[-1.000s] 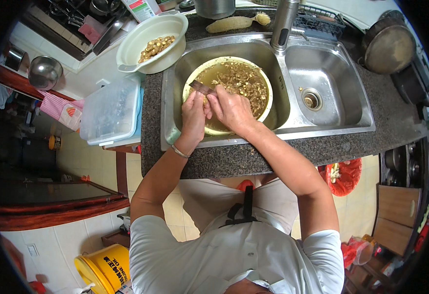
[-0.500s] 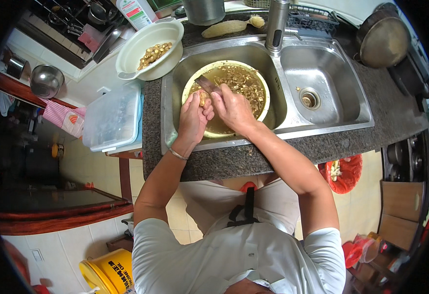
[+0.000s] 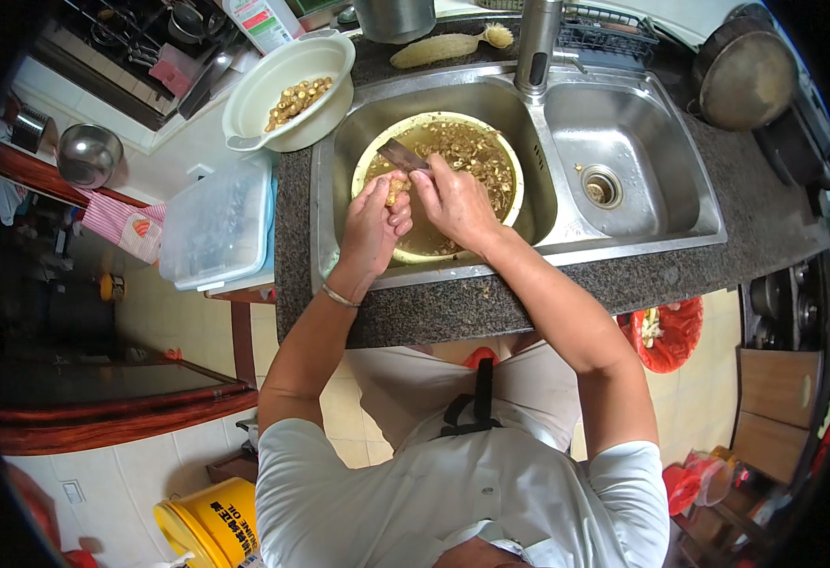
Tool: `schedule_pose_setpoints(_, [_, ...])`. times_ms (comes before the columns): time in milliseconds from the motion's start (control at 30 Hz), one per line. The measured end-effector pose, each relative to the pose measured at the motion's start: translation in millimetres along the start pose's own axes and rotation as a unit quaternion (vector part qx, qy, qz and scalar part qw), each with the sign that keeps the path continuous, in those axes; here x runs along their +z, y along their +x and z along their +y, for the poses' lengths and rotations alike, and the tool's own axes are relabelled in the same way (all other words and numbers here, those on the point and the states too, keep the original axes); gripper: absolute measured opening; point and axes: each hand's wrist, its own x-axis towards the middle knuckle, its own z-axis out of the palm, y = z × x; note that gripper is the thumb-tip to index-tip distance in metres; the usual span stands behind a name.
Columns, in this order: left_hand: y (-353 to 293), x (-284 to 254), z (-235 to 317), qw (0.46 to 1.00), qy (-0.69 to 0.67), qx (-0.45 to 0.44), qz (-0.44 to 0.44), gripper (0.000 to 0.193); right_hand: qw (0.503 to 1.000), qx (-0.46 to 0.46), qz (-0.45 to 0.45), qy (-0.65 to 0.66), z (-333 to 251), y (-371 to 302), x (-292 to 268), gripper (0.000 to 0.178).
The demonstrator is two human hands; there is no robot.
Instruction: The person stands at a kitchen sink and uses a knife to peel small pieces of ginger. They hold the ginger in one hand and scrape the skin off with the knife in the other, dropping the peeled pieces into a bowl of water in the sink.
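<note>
My left hand (image 3: 369, 222) is closed around a small, knobbly yellow-brown piece of food (image 3: 397, 189), perhaps a root or mushroom; its kind is unclear. Closed on a knife (image 3: 401, 154) with a dark, broad blade, my right hand (image 3: 457, 210) is right beside the left. The blade points up and left, just above the piece; I cannot tell if its edge touches. Both hands are over a pale yellow basin (image 3: 517, 185) in the left sink bowl. Murky brown water fills it, with many peelings and pale bits (image 3: 472, 151) floating.
A white two-handled basin (image 3: 244, 104) with tan pieces (image 3: 296, 102) stands left of the sink. Behind are the faucet (image 3: 535, 47), a metal pot (image 3: 394, 19) and a long pale gourd-like thing (image 3: 443, 47). A lidded clear box (image 3: 216, 227) sits left; pans (image 3: 746, 76) stand right.
The knife and right hand have shifted very slightly, and the piece shows a little more between the left fingers. Both hands keep their grip over the basin.
</note>
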Motion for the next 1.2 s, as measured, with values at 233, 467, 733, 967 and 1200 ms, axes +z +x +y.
schedule_pose_setpoints(233, [5.2,-2.9,4.9,0.997,-0.056,-0.016,-0.041,0.025,0.996,0.003,0.021,0.09,-1.1,-1.3,-4.6,0.023])
schedule_pose_setpoints(467, [7.8,-10.6,1.1,0.999,-0.032,-0.009,-0.042,0.022,0.998,-0.012,-0.009,0.069,-6.3,-3.7,-3.7,0.024])
schedule_pose_setpoints(733, [2.0,-2.0,0.4,0.998,-0.026,-0.025,-0.054,0.021,0.998,-0.002,0.003,0.055,-0.7,-1.7,-1.9,0.021])
schedule_pose_setpoints(967, [2.9,2.0,-1.0,0.999,0.007,0.022,-0.047,0.023,0.997,-0.003,0.008,0.078,-2.7,-0.7,-2.1,0.022])
schedule_pose_setpoints(1200, [8.7,-1.5,-3.4,0.999,0.017,0.041,-0.027,0.023,0.997,-0.005,-0.014,0.071,-6.7,-3.2,-3.2,0.024])
